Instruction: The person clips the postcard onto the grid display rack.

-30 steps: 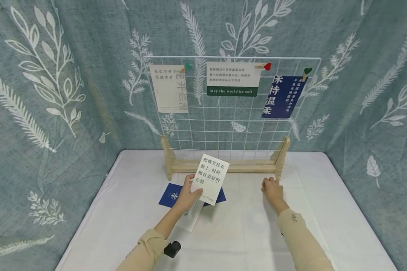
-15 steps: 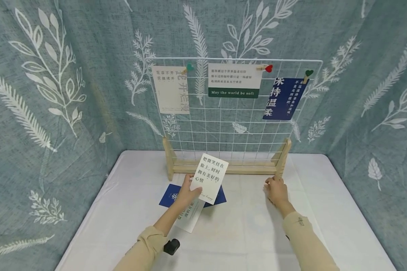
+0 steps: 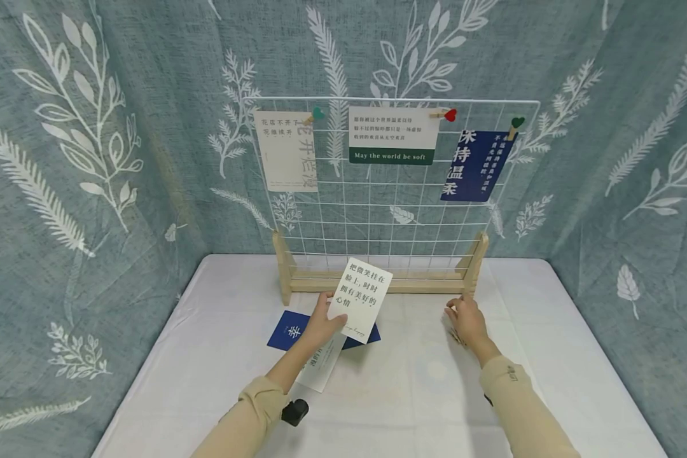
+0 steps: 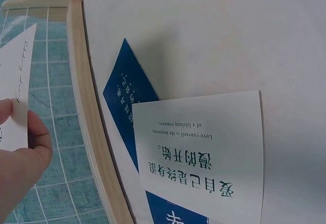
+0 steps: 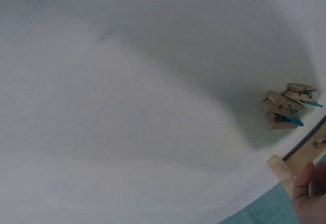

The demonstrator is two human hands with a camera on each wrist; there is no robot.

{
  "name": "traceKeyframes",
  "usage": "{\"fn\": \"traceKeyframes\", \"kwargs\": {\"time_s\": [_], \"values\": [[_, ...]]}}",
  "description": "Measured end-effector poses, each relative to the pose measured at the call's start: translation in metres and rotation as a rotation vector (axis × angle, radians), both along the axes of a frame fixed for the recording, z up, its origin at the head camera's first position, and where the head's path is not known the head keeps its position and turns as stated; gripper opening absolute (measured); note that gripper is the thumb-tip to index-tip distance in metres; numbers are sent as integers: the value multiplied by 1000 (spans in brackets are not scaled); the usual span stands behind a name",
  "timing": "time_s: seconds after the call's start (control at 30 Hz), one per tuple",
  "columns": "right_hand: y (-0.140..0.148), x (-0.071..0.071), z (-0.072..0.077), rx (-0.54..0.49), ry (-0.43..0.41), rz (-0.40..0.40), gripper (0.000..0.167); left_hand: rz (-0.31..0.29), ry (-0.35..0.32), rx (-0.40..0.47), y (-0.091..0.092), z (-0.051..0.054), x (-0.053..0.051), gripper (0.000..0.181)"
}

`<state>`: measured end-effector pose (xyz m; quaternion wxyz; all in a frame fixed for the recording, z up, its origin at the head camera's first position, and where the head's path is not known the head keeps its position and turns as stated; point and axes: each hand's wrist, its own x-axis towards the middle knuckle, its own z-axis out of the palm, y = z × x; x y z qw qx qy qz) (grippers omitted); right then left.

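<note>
My left hand (image 3: 323, 324) pinches a white postcard (image 3: 362, 299) with dark lettering, thumb on its front. The card is tilted, above the table and in front of the rack's base. In the left wrist view the thumb and curled fingers grip the card's edge. By the rack's right foot, my right hand (image 3: 471, 321) has its fingertips bent together. A small wooden clothespin (image 5: 320, 142) shows at those fingertips in the right wrist view, partly cut off by the frame. Several more clothespins (image 5: 284, 109) lie on the table below that hand.
A white wire grid rack (image 3: 378, 222) on a wooden base (image 3: 378, 285) bears three clipped cards: a cream one (image 3: 286, 152), a white-green one (image 3: 394, 130) and a blue one (image 3: 475, 166). A white card (image 4: 198, 132) lies over blue cards (image 4: 127, 89) under the left forearm.
My left hand and its postcard have moved slightly right and up. My right hand has shifted a little right from the clothespins and lifted slightly, uncovering them on the table.
</note>
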<state>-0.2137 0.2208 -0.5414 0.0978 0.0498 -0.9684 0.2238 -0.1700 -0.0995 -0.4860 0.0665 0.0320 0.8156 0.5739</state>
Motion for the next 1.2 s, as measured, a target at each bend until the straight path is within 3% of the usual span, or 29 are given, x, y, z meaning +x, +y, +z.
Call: {"fn": "traceKeyframes", "kwargs": {"time_s": [0.73, 1.2], "values": [[5, -5, 8, -209, -147, 165, 12, -18, 22, 54, 7, 11, -10, 52], [2, -4, 18, -314, -23, 197, 16, -24, 41, 83, 14, 25, -20, 44]]}}
